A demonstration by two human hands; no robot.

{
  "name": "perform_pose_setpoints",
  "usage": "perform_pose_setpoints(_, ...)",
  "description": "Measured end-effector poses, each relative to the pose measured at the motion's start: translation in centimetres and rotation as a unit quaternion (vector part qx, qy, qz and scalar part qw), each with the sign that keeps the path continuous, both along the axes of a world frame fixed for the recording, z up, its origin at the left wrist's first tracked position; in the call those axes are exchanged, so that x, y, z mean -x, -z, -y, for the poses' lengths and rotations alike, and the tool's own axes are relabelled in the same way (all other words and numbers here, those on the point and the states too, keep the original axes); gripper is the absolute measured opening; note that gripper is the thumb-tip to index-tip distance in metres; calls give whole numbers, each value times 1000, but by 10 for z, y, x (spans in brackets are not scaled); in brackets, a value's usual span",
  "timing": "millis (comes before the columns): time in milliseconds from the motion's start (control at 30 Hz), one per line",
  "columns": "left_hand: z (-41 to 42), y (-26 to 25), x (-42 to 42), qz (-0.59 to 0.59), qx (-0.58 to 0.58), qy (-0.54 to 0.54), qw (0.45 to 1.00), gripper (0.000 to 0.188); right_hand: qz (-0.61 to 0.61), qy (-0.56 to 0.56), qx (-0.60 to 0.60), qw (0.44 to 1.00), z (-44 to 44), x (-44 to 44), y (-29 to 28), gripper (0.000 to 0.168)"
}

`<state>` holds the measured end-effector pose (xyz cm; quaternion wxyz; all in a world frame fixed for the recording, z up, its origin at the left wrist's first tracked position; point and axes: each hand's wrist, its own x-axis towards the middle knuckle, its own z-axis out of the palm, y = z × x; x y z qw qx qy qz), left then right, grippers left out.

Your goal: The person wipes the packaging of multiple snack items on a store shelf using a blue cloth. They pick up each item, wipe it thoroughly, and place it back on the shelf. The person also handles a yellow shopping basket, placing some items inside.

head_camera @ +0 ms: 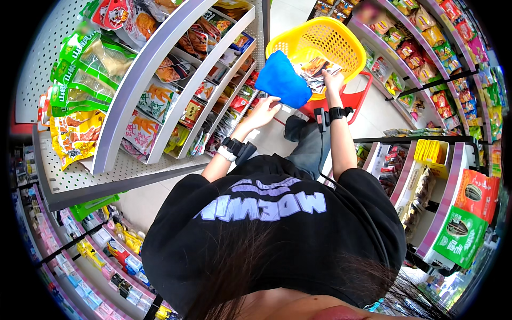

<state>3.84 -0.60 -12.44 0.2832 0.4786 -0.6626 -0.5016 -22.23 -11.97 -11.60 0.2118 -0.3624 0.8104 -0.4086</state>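
A yellow plastic basket (336,30) with perforated walls rests on a red stool or frame (362,96) before me. Over its left rim hangs a blue cloth (282,78). Several printed snack packets (312,68) lie in the basket, and my right hand (334,80) grips one or more of them at their right edge. My left hand (266,110) is just below the blue cloth with its fingers apart; whether its fingertips touch the cloth I cannot tell.
At the left a tiered shelf rack (138,76) holds packaged meat snacks, with green packets (80,76) at its top. Curved shelves of snack bags (426,48) stand at the right. Nearer on the right are a yellow box (434,152) and a green packet (460,236).
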Motion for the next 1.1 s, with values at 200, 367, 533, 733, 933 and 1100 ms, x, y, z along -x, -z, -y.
perform_pose_setpoints(200, -5, 1, -6, -42, -34, 38, 998, 33, 208, -194, -66, 956, -1, 12, 19, 40)
perform_pose_setpoints(367, -20, -1, -8, -5, -67, 75, 995, 36, 289, -112, -1, 951, -21, 7, 5, 51)
perform_pose_setpoints(533, -33, 9, -12, -26, -87, 79, 993, 35, 231, 4, 200, 952, -75, 20, 29, 32)
perform_pose_setpoints(733, -41, 12, 2, -1, -84, 101, 991, 32, 63, 255, 59, 963, -123, 63, 119, 33)
perform_pose_setpoints(933, -52, 26, 5, -73, -107, 54, 990, 29, 204, 221, 29, 953, -131, 66, 147, 69)
perform_pose_setpoints(1100, -59, 16, 16, -59, -142, 22, 988, 28, 338, 214, 197, 895, -132, 79, 176, 67)
